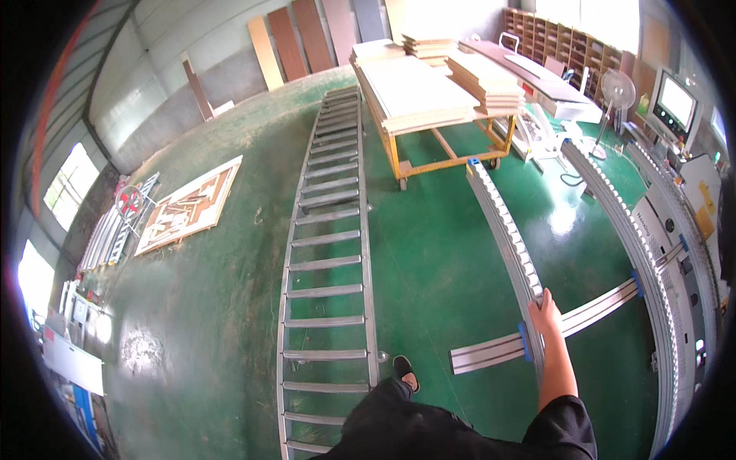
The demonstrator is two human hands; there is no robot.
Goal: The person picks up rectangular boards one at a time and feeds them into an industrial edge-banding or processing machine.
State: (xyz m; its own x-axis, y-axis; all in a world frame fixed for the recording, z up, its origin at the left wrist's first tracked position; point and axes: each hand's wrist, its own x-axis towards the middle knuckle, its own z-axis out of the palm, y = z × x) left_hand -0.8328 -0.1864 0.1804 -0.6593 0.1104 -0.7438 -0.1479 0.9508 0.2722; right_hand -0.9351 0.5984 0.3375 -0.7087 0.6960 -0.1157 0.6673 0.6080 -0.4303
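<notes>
My right hand (545, 313) reaches forward from a black sleeve and closes over the near part of a long metal roller rail (502, 218). A row of white rollers runs along this rail, and a blue cap tops its far end. Close to the hand, the rail crosses a grooved aluminium beam (602, 308) with blue end pieces. The underside of my grip is hidden. My left hand is out of the picture. To the left of my legs stretches a long roller conveyor (324, 292) with grey crosswise rollers.
A yellow-framed cart (392, 153) carries stacked boards (414, 88). Another roller rail (613, 203) stands at right beside a panel machine (658, 222). A pedestal fan (618, 89) and a screen (676, 103) are behind. Wood scraps lie on a pallet (222, 192) at left.
</notes>
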